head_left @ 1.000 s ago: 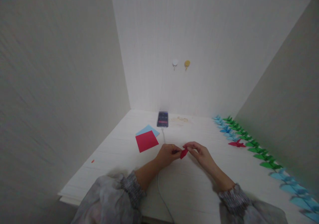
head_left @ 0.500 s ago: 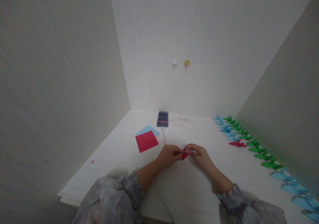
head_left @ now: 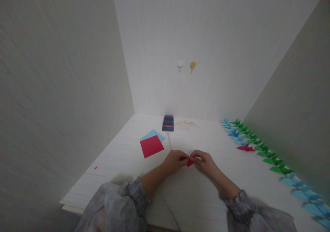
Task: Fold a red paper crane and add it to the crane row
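A small folded piece of red paper (head_left: 190,163) is pinched between my two hands above the white table. My left hand (head_left: 175,162) grips its left side, fingers closed. From the right, my right hand (head_left: 202,159) pinches its upper edge between thumb and fingertips. Much of the fold is hidden behind the fingers. To the left of my hands lies a flat red paper sheet (head_left: 152,146), partly covering a light blue sheet (head_left: 154,133). A finished red paper crane (head_left: 246,148) sits over to the right.
Rows of green paper cranes (head_left: 266,154) and blue paper cranes (head_left: 304,194) line the table's right side by the wall. A phone (head_left: 168,123) lies at the back, its white cable (head_left: 166,198) running under my left arm. An orange scrap (head_left: 96,167) lies at left.
My right hand has shifted slightly left and down, nearer my left hand. The red paper between them has tilted a little and shows less of itself.
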Demonstrator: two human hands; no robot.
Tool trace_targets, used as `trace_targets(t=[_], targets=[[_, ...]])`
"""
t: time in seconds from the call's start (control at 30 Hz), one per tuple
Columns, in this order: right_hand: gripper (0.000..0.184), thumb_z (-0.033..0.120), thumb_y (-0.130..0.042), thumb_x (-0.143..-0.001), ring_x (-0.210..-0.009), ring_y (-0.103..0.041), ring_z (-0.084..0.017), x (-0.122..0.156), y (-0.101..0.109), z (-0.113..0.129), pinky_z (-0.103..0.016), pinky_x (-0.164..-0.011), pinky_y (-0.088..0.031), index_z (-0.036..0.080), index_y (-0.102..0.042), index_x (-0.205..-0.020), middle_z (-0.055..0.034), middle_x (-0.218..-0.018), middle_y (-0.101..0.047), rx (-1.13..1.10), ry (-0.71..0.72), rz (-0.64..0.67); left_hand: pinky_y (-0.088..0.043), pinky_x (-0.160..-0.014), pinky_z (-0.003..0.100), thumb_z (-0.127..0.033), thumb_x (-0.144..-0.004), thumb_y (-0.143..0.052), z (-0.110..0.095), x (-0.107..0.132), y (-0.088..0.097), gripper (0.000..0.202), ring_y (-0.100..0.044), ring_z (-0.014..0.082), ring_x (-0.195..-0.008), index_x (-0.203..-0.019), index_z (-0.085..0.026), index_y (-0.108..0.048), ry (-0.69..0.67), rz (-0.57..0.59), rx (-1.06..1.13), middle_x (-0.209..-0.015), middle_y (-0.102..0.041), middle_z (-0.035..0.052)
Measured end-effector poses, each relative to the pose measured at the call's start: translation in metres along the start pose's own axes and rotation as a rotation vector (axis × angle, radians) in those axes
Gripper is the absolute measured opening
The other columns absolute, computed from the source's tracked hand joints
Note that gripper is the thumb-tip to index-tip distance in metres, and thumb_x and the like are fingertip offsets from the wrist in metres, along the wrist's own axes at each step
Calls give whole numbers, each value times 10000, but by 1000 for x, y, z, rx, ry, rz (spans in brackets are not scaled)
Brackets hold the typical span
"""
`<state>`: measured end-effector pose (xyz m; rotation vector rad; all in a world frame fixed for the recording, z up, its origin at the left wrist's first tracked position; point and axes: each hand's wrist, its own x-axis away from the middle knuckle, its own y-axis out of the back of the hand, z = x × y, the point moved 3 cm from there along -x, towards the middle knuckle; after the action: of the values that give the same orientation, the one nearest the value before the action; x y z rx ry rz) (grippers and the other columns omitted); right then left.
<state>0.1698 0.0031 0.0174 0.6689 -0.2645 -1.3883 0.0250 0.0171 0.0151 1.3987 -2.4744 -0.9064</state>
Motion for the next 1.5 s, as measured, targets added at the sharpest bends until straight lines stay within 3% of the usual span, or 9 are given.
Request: trace_targets(t=[0.27,0.43,0.53,0.67,0.9,1.07,1.3,1.5], targets=[[124,246,-533,-622,-590,-550,-165,1,3,0,-267,-610,-406,160,-594,-557,-19,-564,-613,-97,-130,-48,-322,-490,167,-348,-728,-462,0,0,-1,283,-444,66,-511,-768,-141,-651,-2,33,91,-574,-578,-5],[119,255,-558,-629,-598,-555,-173,1,3,3,-287,-620,-408,169,-595,-555,-21,-569,-615,-96,-123,-46,-360,-505,191,-366,-607,-604,5,-1,-4,281,-497,99,-543,-756,-130,-639,56,10,228,-604,-606,9],[128,286,-573,-647,-626,-572,-165,0,0,4,-288,-635,-425,171,-591,-701,-23,-635,-626,-262,-97,-68,-375,-520,199,-337,-615,-601,10,-3,-5,236,-508,97,-544,-723,-128,-621,114,-42,319,-599,-606,9],[304,293,-652,-594,-683,-595,-159,-1,-5,5,-290,-660,-449,178,-544,-853,-23,-737,-634,-511,-95,-68,-394,-537,207,-291,-606,-620,15,-7,-4,197,-506,85,-527,-699,-122,-580,143,-150,542,-574,-587,-5],[202,336,-609,-654,-696,-599,-173,1,-12,7,-309,-700,-447,164,-594,-759,-34,-717,-647,-413,-50,-25,-440,-589,246,-300,-568,-665,14,-7,-6,260,-545,99,-547,-706,-118,-541,148,-184,800,-594,-591,-5],[165,332,-595,-658,-668,-578,-169,0,-12,-1,-292,-660,-441,172,-609,-695,-26,-682,-636,-417,-58,-71,-454,-628,284,-374,-591,-642,13,-6,-7,323,-575,127,-578,-745,-116,-525,170,-142,798,-596,-612,21],[115,270,-563,-649,-566,-524,-137,2,-7,1,-249,-556,-400,161,-600,-637,3,-567,-583,-332,-98,-95,-428,-653,258,-380,-538,-679,12,-6,-2,355,-575,141,-679,-763,-122,-586,107,-151,536,-745,-642,55],[147,301,-567,-660,-602,-549,-147,1,-10,0,-252,-570,-414,156,-592,-670,-12,-623,-613,-335,-90,-64,-429,-583,242,-343,-550,-680,15,-7,-4,324,-549,113,-582,-758,-111,-589,113,-137,660,-673,-635,40]])
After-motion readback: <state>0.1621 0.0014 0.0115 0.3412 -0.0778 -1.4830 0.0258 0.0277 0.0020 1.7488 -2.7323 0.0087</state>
